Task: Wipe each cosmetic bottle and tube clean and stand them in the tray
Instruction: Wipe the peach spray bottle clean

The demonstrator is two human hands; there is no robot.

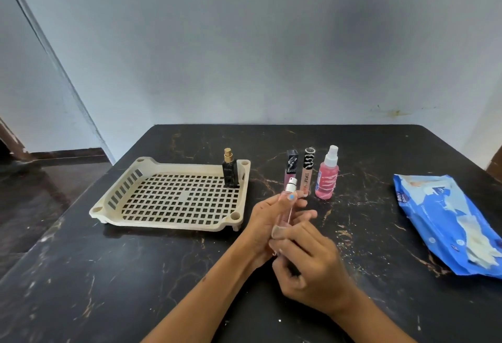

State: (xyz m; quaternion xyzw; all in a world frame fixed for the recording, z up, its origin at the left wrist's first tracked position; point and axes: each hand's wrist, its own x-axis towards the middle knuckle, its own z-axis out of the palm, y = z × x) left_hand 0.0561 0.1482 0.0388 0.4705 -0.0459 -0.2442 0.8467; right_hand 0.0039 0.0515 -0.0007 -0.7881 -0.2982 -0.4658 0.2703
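A slim clear pink spray bottle (285,212) with a silver nozzle is held upright over the table in front of me. My left hand (260,224) grips it from the left, thumb near its top. My right hand (312,264) curls round its lower end; I cannot make out a wipe in it. The cream slotted tray (108,203) lies to the left, and a black perfume bottle (230,173) with a gold top stands in its far right corner. Beyond my hands stand two lip gloss tubes (291,166) (308,171) and a pink spray bottle (327,179).
A blue pack of wet wipes (445,220) lies at the right side of the dark marbled table (135,274). A pale wall runs right behind the table's far edge. The floor drops away past the table's left edge.
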